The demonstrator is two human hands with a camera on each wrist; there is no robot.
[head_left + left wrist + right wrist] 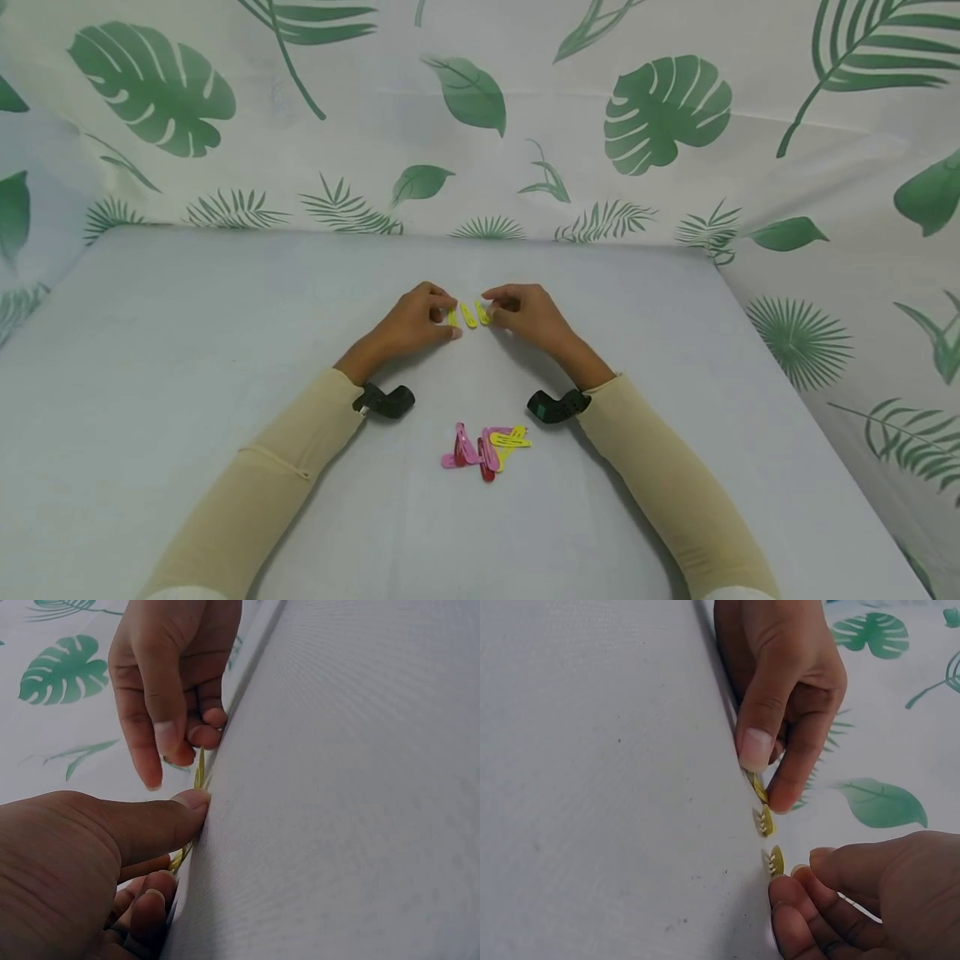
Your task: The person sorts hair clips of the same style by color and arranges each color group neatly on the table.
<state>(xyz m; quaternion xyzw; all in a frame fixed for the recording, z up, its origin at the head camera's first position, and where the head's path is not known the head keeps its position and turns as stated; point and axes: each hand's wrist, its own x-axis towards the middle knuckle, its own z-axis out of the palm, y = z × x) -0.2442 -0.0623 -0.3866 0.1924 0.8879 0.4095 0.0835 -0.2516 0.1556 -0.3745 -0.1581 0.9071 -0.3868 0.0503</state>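
Note:
Three yellow snap hair clips lie in a short row on the white cloth toward the far side. My left hand (pixel 420 321) pinches the leftmost clip (pixel 452 317) between thumb and index finger, covering part of it. The middle clip (pixel 468 315) lies untouched between the hands. At the row's right end, my right hand (pixel 531 317) has its fingertips right at the third clip (pixel 777 860), with thumb and index finger spread apart. Nearer the body, a loose pile holds pink clips (pixel 490 451), dark red clips (pixel 487 476) and yellow clips (pixel 511 439).
White cloth (pixel 187 350) covers the table. A leaf-printed curtain (pixel 525 117) rises behind its far edge and along the sides. Black wrist devices (pixel 390 402) sit at both beige sleeves (pixel 262 483).

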